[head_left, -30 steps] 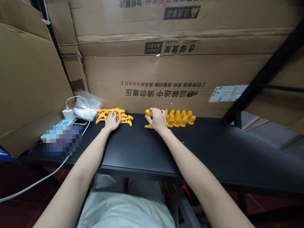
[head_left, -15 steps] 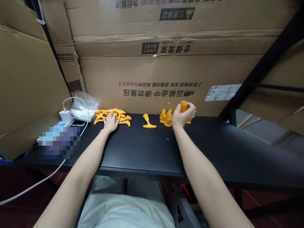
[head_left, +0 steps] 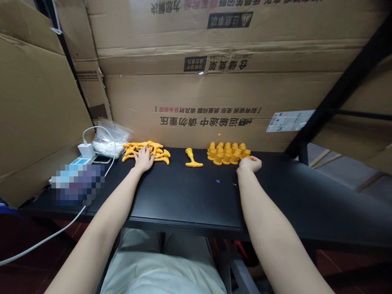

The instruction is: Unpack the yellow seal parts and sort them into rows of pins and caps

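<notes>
My left hand (head_left: pixel 143 158) lies flat with fingers spread on a heap of flat orange curved parts (head_left: pixel 156 149) at the back left of the black table (head_left: pixel 183 196). My right hand (head_left: pixel 249 164) rests on the table with curled fingers at the right end of a cluster of several upright orange cup-shaped parts (head_left: pixel 227 152), touching the nearest one. What its fingers hold, if anything, is hidden. A single orange T-shaped part (head_left: pixel 192 158) stands alone between the heap and the cluster.
Cardboard boxes (head_left: pixel 214 81) wall in the table's back and left. A clear plastic bag (head_left: pixel 110 136), a white charger (head_left: pixel 86 149) with cable, a phone (head_left: pixel 102 159) and a power strip lie at the left. A black metal post (head_left: pixel 337 94) slants at the right.
My right hand left the T-shaped part on the table, lifted a cup-shaped part above the cluster, then came down to the cluster's right end. The left hand stayed on the heap.
</notes>
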`<state>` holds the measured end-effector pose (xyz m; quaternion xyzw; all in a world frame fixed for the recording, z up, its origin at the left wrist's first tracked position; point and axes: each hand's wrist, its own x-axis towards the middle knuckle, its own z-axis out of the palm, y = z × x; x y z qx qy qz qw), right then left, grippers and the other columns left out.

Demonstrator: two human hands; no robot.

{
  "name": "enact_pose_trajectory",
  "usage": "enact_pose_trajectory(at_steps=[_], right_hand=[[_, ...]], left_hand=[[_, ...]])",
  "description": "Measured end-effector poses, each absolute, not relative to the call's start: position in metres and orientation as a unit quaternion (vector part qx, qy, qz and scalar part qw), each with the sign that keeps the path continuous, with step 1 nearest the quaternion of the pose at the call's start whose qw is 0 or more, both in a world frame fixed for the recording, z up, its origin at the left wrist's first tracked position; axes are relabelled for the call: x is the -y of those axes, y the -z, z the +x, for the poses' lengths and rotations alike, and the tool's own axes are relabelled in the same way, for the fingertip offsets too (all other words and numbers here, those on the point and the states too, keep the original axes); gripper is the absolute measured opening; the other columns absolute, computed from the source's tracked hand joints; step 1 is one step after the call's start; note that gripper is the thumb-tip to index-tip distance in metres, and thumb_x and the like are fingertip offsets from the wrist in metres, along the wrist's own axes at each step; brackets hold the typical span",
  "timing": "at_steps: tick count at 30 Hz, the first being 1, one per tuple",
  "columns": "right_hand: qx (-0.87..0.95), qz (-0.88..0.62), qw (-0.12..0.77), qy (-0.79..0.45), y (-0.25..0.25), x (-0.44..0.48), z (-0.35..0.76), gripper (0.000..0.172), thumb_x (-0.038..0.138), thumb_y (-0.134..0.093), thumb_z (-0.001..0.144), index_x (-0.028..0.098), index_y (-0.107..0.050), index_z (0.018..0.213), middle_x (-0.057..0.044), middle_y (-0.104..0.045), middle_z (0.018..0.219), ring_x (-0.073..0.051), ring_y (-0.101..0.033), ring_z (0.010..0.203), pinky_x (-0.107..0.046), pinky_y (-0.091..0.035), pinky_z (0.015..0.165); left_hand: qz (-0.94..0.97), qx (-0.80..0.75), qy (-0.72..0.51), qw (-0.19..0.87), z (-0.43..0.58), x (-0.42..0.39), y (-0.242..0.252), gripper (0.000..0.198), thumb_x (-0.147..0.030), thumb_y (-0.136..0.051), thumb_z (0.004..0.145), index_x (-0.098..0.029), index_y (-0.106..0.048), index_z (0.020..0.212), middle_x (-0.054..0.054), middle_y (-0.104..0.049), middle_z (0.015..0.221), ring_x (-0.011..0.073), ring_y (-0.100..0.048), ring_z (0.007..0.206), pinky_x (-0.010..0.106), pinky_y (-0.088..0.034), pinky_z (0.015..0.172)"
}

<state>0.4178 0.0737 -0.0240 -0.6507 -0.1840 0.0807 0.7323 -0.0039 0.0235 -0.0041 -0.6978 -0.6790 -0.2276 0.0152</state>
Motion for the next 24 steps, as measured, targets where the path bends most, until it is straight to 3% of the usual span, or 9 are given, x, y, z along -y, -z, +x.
enact_pose_trajectory(at_steps=[3,10,17,24], right_hand=[[0.090,-0.655,0.743,-0.101,0.022,-0.076,0.420,0.026,0.000,-0.047,0.065,0.023,-0.039,0.073,-0.001,-0.051,0.081,-0.020,-0.060,0.093,-0.039,-0.048,0.091],[0.111,-0.634,0.756,-0.118,0.026,-0.079,0.424,0.029,0.005,-0.045,0.071,0.023,-0.046,0.093,-0.005,-0.050,0.105,-0.020,-0.052,0.112,-0.040,-0.044,0.098],[0.122,-0.643,0.750,-0.099,0.029,-0.078,0.414,0.042,-0.004,-0.044,0.064,0.022,-0.041,0.096,-0.005,-0.051,0.102,-0.017,-0.056,0.102,-0.038,-0.045,0.098],[0.221,-0.662,0.716,0.014,0.021,-0.067,0.406,0.044,0.000,-0.045,0.065,0.017,-0.045,0.105,-0.013,-0.049,0.118,-0.024,-0.047,0.121,-0.044,-0.034,0.107]], left_hand=[[-0.698,0.678,0.231,0.014,-0.004,-0.023,0.004,0.054,-0.039,-0.036,0.091,-0.021,-0.038,0.142,0.014,-0.028,0.154,0.0315,-0.026,0.141,0.063,-0.014,0.112],[-0.697,0.680,0.228,0.004,-0.002,-0.021,0.002,0.053,-0.038,-0.037,0.091,-0.021,-0.038,0.142,0.014,-0.027,0.154,0.0309,-0.025,0.142,0.063,-0.013,0.112],[-0.698,0.679,0.229,0.001,-0.003,-0.022,0.003,0.053,-0.038,-0.037,0.091,-0.022,-0.037,0.142,0.014,-0.027,0.154,0.0309,-0.025,0.142,0.063,-0.013,0.112],[-0.700,0.675,0.233,0.002,-0.002,-0.022,0.002,0.053,-0.037,-0.037,0.091,-0.020,-0.038,0.141,0.015,-0.027,0.154,0.0312,-0.024,0.142,0.064,-0.012,0.112]])
